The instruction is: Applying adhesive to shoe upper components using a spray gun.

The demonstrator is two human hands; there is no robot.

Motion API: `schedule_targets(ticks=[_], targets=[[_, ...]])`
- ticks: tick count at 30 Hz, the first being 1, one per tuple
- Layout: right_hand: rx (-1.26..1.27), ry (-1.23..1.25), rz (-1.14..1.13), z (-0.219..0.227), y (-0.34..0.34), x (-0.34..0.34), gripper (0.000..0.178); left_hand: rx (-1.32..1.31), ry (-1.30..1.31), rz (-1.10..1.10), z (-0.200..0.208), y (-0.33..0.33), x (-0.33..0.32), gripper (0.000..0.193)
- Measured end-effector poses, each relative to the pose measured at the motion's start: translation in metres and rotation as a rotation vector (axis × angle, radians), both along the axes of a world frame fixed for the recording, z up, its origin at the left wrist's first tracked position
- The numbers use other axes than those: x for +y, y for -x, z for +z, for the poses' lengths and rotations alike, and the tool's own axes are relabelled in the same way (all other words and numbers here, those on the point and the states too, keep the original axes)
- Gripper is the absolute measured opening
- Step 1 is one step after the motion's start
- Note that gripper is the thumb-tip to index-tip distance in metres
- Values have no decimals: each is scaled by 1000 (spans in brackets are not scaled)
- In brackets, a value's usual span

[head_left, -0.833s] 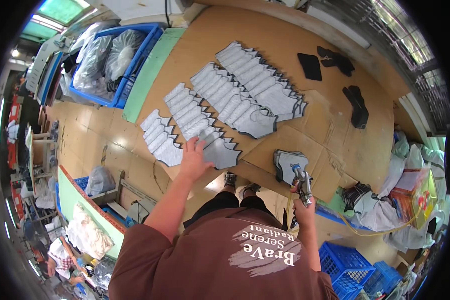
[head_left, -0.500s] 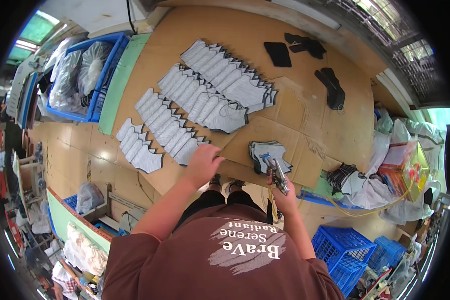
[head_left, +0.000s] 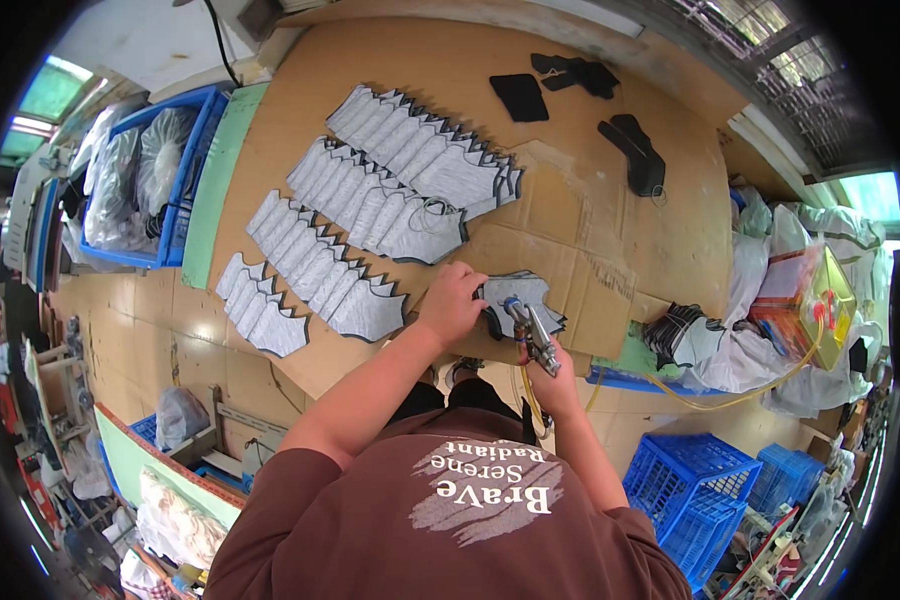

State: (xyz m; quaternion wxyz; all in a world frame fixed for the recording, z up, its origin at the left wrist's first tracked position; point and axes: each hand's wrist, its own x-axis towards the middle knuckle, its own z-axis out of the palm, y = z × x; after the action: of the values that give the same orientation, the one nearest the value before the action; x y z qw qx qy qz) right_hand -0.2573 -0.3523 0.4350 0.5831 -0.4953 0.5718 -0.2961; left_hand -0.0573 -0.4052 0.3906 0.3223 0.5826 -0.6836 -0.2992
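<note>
A small stack of grey fabric pieces with black edging (head_left: 521, 288) lies near the table's front edge. My left hand (head_left: 452, 305) is at the stack's left edge, its fingers bent and closed on the corner of a piece. In my right hand (head_left: 554, 381) is a metal spray gun (head_left: 536, 340) with a yellow hose; its nozzle points over the front of the stack. Left of the hands, overlapping rows of the same grey pieces (head_left: 315, 262) are fanned out across the cardboard-covered table (head_left: 560, 235). A loop of thin cord (head_left: 438, 210) rests on one row.
Black fabric pieces (head_left: 632, 155) lie at the far right of the table. A blue crate (head_left: 195, 180) with plastic bags stands at the left. At right are another grey-and-black stack (head_left: 692, 335), plastic bags and a yellow box (head_left: 825, 310). Blue crates (head_left: 685, 490) stand lower right.
My left hand has moved right, from beside the fanned rows to the small stack's edge. The spray gun stays over the stack. The whole view has shifted slightly.
</note>
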Motion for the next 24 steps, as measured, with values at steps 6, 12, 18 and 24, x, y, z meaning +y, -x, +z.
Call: schedule_targets(ticks=[6, 12, 18, 24], targets=[[-27, 5, -134, 1, 11, 3, 21, -26, 8, -6, -1, 0, -2, 34], [48, -78, -194, 7, 23, 7, 19, -17, 18, 6, -2, 0, -4, 29], [9, -29, -89, 5, 19, 11, 38, 187, -138, 139, -3, -11, 0, 10], [13, -104, -47, 5, 23, 12, 49, 427, -550, 564, 34, -110, 50, 10]])
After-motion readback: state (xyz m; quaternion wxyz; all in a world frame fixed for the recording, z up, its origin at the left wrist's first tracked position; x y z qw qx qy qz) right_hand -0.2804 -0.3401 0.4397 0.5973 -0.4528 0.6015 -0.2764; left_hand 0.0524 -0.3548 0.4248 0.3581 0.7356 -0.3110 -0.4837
